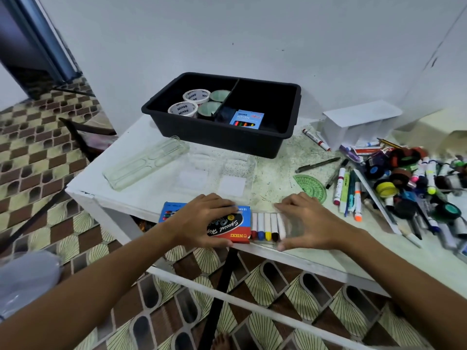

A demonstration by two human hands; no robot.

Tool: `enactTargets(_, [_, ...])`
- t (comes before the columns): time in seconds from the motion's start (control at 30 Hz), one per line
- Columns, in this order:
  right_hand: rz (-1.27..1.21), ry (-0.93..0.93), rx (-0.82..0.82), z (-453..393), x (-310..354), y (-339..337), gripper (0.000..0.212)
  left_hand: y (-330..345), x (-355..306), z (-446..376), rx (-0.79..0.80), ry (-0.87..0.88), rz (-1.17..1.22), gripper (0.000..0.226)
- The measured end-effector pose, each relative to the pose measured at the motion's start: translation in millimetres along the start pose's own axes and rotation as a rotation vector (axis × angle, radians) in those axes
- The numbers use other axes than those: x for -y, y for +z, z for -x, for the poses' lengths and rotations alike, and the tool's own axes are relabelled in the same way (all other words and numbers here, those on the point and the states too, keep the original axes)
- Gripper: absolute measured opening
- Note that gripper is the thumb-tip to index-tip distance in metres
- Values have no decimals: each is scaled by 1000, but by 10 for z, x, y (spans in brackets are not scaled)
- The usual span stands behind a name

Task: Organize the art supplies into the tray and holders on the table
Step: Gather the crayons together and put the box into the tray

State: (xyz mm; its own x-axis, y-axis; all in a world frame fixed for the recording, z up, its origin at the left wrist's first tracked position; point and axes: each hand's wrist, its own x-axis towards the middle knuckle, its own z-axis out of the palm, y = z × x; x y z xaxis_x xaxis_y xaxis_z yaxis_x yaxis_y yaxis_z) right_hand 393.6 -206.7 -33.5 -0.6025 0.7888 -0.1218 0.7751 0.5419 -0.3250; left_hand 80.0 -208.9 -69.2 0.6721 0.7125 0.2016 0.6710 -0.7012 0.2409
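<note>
Red "NIKKI" crayon box [233,227] under left hand [202,218]; "Niuso" tapes [196,95] in tray [227,137].

Two bare forearms reach in from the lower edge of the head view, and no sleeve, cuff, watch, bracelet or glove shows on either of them. The left hand [202,219] and the right hand [307,221] carry no rings that can be made out, and the fingernails look short and unpainted. The toes of one unshod foot [222,342] show at the bottom edge of the view.
</note>
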Motion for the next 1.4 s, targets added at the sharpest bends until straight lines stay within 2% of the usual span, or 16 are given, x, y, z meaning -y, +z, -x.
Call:
enactTargets(0.13, [2,34,31,161,-102,-56,114,12,-33,-8,-3,-10,-1,83])
enactTargets(0.5, [-147,25,-76,-64,130,157,96,66,-255,-107,-5,-8,-49,83])
enactTargets(0.67, [-220,61,-98,-71,24,184,74,65,-288,-111,-8,-25,-34,83])
enactTargets(0.97, [-225,37,-91,-150,94,204,56,97,-385,-194,-17,-26,-49,83])
enactTargets(1.03, [-399,34,-117,-133,56,187,38,78,-437,-219,-44,-11,-59,82])
enactTargets(1.13, [-899,127,-114,-65,45,-9,21,-14,-563,-330,-135,-49,-41,84])
enactTargets(1.23, [-1334,149,-17,-22,65,-174,29,-124,-703,-542,-246,-112,-56,86])
enactTargets(1.3, [-1486,179,-68,-26,51,-266,29,-184,-799,-683,-248,-171,-12,91])
enactTargets(1.4, [-1495,204,-149,-50,-95,-433,30,-307,-863,-840,-150,-292,219,91])
